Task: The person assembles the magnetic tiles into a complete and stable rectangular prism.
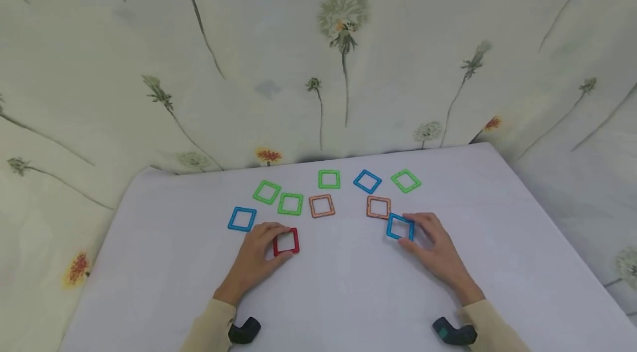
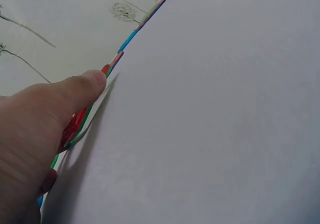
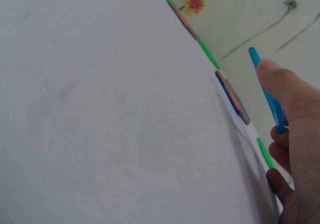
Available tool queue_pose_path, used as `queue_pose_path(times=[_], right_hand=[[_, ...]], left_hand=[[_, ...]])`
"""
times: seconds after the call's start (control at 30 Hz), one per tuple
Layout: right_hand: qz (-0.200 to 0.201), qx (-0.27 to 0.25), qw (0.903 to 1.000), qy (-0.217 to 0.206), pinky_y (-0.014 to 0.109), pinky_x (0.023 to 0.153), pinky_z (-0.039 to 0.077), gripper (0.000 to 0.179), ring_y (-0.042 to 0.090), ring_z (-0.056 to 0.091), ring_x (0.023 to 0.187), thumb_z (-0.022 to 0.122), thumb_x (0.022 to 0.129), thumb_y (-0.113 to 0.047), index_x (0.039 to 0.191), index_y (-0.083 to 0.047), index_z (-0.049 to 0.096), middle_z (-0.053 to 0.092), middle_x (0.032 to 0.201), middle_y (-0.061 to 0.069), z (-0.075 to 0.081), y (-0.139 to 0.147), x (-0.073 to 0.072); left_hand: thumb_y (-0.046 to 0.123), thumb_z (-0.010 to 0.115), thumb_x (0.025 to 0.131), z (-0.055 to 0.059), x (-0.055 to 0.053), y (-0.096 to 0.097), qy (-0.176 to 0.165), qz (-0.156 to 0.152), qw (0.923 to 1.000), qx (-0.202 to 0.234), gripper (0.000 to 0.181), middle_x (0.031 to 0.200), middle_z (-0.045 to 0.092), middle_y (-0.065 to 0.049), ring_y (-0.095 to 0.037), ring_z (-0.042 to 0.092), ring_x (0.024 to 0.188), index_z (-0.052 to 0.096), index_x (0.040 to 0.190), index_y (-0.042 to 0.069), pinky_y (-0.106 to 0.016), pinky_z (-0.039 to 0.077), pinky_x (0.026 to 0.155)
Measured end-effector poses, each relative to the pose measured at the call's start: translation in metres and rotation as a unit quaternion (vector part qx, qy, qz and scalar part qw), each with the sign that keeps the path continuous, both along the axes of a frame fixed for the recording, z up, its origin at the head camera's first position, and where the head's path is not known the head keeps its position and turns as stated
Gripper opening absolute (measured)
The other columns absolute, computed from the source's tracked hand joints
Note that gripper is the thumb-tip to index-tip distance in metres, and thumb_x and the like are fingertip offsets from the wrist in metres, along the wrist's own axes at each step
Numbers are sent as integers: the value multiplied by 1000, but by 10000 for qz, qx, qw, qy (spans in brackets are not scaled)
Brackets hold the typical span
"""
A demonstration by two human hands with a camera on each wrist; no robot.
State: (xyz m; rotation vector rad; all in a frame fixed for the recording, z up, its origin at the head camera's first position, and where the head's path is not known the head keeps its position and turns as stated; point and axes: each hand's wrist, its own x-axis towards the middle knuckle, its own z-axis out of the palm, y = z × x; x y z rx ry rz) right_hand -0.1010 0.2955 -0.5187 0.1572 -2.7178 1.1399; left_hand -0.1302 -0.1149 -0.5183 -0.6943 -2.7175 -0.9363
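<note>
My left hand pinches a red square tile frame by its far and near edges, thumb at the near side. In the left wrist view the red frame is seen almost edge-on, with a shadow beneath; whether it touches the table I cannot tell. My right hand holds a blue square tile frame between thumb and fingers. From the right wrist that blue frame appears raised off the table and tilted. Just behind it lies an orange square frame, its near corner overlapped in the head view.
Other square frames lie flat farther back: blue at left, green ones and an orange one mid-table, another blue and green at right. A white-covered table meets a dandelion-patterned curtain behind.
</note>
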Motion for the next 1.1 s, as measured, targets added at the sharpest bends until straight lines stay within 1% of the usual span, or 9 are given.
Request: queue_pose_path(times=[0.13,0.2,0.27,0.4,0.5,0.63,0.87,0.93,1.1], right_hand=[[-2,-23,10000,-29,7,102,28,54,7,41,120,72,81,-40,130,-32,53,47,127,-9,0,-2,1],[-13,-36,10000,-47,-1,98,23,53,5,41,119,72,81,-41,130,-32,53,47,126,-10,-1,-4,0],[-22,-58,9999,-92,-4,95,21,53,2,41,117,72,80,-43,129,-32,54,47,125,-11,-2,-6,0],[64,-45,9999,-106,-2,92,27,54,3,43,108,73,80,-43,129,-31,54,48,123,-11,-2,-11,1],[116,-6,9999,-45,5,86,34,54,4,43,100,74,79,-41,129,-31,55,48,121,-11,-3,-15,2],[99,95,9999,12,11,80,37,55,5,42,96,75,78,-39,129,-30,55,48,119,-10,-3,-18,5],[-1,241,9997,-4,7,79,38,56,4,44,93,76,78,-38,129,-29,55,49,121,-8,-1,-19,13],[2,252,9997,30,7,79,37,56,4,44,93,77,77,-38,129,-29,55,49,121,-9,0,-20,12],[289,123,9993,181,5,82,36,55,2,43,97,78,77,-33,128,-27,57,49,120,-8,-1,-23,4]], left_hand=[[35,78,77,0,1,2,-54,-18,9999,113,49,121,58,10,-10,50,115,61,122,28,-36,47,96],[34,78,77,-1,2,1,-90,-16,9998,176,48,121,58,10,-9,50,115,61,122,28,-36,48,95],[35,78,77,-1,4,1,-108,-14,9998,187,48,120,58,10,-9,51,114,61,121,28,-36,48,94],[35,78,77,-2,5,0,-85,7,9999,136,48,120,58,11,-9,50,114,61,121,29,-35,48,93],[35,78,77,-2,4,1,4,-25,9999,127,49,121,57,12,-8,49,115,60,122,28,-36,46,94],[37,78,77,-1,0,4,48,-76,9999,53,50,122,56,11,-8,48,117,60,123,29,-35,47,94],[37,77,78,2,1,7,-140,-202,9997,41,51,123,57,8,-10,48,118,60,124,26,-36,47,93],[37,76,78,4,1,7,-149,-207,9997,62,50,123,57,8,-10,47,119,60,124,26,-36,46,94],[36,77,78,6,0,4,-107,-121,9999,29,50,122,57,8,-10,48,117,60,123,25,-35,46,93]])
